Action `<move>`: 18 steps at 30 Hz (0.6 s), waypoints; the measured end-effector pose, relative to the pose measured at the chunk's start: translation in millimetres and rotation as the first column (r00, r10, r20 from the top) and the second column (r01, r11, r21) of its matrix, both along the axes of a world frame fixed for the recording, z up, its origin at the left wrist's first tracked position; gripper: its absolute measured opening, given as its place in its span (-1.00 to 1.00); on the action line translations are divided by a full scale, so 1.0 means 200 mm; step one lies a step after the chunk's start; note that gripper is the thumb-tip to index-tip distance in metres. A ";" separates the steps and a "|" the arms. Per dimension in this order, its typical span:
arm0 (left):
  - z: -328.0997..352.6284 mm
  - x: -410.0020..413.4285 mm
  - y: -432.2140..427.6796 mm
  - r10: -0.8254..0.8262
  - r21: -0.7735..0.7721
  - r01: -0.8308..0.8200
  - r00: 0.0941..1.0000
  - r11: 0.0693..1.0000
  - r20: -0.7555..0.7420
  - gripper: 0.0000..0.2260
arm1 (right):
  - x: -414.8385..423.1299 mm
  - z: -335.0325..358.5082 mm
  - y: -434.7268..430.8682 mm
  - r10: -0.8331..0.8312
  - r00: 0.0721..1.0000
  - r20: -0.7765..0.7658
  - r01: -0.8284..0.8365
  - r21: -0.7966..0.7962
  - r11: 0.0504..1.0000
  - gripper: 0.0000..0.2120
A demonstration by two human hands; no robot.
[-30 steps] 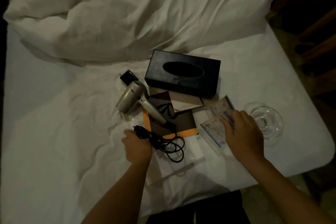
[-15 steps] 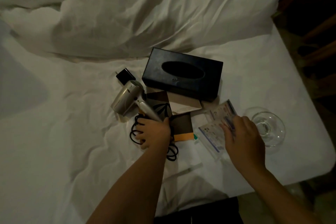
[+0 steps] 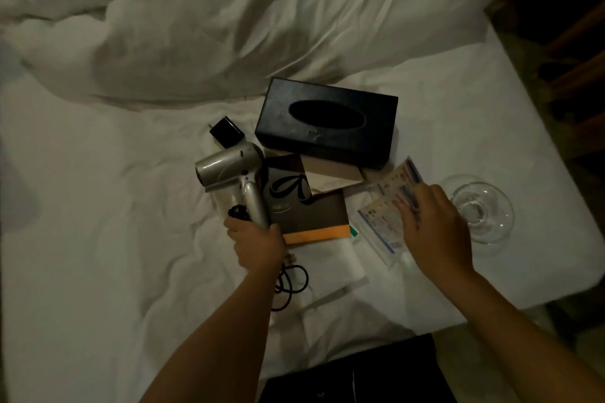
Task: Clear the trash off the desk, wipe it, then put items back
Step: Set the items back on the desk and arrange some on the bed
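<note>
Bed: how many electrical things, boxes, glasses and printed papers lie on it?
Electrical: 2 (hair dryer, adapter)
Boxes: 1 (tissue box)
Glasses: 1 (glass)
Printed papers: 3 (booklet, card, leaflets)
Total: 7

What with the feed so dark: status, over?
Left hand grips hair dryer handle. Right hand on leaflets, grip unclear. Glass close beside it.

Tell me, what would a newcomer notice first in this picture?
The left hand grips the handle of a silver hair dryer at the centre of the white bed sheet. Behind it sits a black tissue box, and to the right the right hand touches printed leaflets beside a clear wine glass.
</note>
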State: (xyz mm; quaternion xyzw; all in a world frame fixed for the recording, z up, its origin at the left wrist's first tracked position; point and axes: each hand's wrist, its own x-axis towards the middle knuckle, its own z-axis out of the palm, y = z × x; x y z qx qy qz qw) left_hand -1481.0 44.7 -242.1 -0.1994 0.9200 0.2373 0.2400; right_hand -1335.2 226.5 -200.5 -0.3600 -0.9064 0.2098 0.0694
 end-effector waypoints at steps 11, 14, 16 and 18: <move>0.15 0.11 -0.13 -0.126 0.133 0.139 0.987 0.981 -0.100 -0.40 | 0.04 0.06 -0.02 -0.045 0.999 -0.006 0.045 -0.081 0.996 -0.86; 0.25 0.10 -0.10 -0.162 0.163 0.177 0.981 0.971 -0.104 -0.40 | 0.04 0.15 -0.02 -0.063 0.998 -0.015 0.062 -0.066 0.996 -0.87; 0.32 0.09 -0.07 -0.168 0.203 0.188 0.979 0.961 -0.112 -0.43 | 0.04 0.23 -0.01 -0.061 0.998 -0.014 0.060 -0.059 0.996 -0.87; 0.40 0.09 -0.04 -0.154 0.261 0.180 0.981 0.948 -0.114 -0.47 | 0.06 0.32 0.01 -0.082 0.997 0.002 0.081 -0.097 0.992 -0.86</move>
